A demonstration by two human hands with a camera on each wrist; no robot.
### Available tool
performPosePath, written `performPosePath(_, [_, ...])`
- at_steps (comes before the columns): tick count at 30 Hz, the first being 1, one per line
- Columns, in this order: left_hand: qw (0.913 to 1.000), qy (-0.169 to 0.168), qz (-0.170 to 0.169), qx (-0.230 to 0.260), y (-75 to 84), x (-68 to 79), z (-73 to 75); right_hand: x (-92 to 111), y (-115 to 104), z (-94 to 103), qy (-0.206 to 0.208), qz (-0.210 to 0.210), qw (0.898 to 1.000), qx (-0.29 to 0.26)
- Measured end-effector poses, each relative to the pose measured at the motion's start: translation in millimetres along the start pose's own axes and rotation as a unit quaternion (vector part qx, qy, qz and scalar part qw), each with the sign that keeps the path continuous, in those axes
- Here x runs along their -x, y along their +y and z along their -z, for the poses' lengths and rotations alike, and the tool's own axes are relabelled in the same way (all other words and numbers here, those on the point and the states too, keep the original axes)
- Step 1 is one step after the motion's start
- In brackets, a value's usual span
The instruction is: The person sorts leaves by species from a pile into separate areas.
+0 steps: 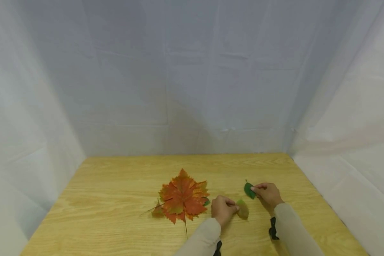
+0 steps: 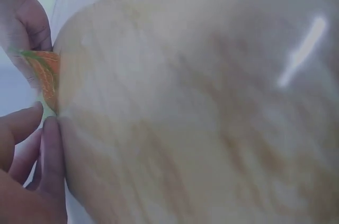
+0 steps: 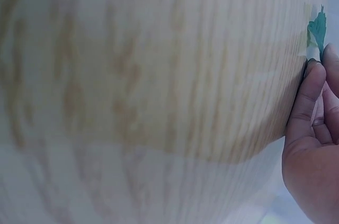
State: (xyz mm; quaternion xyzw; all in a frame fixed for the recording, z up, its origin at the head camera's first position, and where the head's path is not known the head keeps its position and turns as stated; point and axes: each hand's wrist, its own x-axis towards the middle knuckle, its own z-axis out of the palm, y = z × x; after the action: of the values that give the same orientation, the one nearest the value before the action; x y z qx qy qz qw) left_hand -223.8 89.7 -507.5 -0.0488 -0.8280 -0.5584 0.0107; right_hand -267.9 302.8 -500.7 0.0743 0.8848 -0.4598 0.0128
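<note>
1. From where I stand, the left hand [image 1: 223, 210] pinches the left edge of a mottled leaf [image 1: 243, 209], narrow between thumb and fingers. The leaf lies right of the red pile [image 1: 182, 199], over the near part of the table [image 1: 115, 181].
2. The right hand [image 1: 268, 193] pinches the right edge of a green leaf [image 1: 250, 191], a little farther off and to the right. The two leaves are apart; I cannot tell whether either touches the wood.
3. To handle them well, I'd judge, a light pinch at the margin is best (thin leaves probably crease easily), with the faces kept flat and the hands clear of each other.
4. The left wrist view shows orange and pale veins on the mottled leaf, which looks dull yellow-green from the head. The right wrist view catches the green leaf narrow and slanted. Only the head view shows the pile.
</note>
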Motion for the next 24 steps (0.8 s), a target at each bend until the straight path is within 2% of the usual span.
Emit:
performPosePath(4, [0.9998, -0.014, -0.001, 0.015, 3.4, 0.2, 5.2, -1, 2, -0.8, 0.001, 0.008, 1.0, 0.001])
performPosePath(7, [0.9986, -0.037, -0.016, 0.033, 11.4, 0.7, 18.2, -2, 4, -1.5, 0.004, 0.015, 1.0, 0.004])
performPosePath(10, [0.996, -0.069, -0.031, 0.046, 20.5, 2.9, 42.7, -3, 7, -1.8, 0.0, 0.018, 1.0, 0.001])
performPosePath(14, [0.9943, -0.095, -0.031, 0.039, 23.9, 9.3, 88.9, -3, 10, -0.9, -0.015, 0.026, 1.0, -0.001])
performPosePath(19, [0.9958, -0.085, -0.016, 0.029, 11.2, 24.6, 139.4, -2, 13, 1.6, -0.005, 0.033, 0.999, 0.015])
performPosePath(24, [0.9984, -0.054, 0.011, 0.008, -11.3, 45.0, 166.5, -1, 9, 1.1, -0.016, 0.041, 0.999, 0.016])
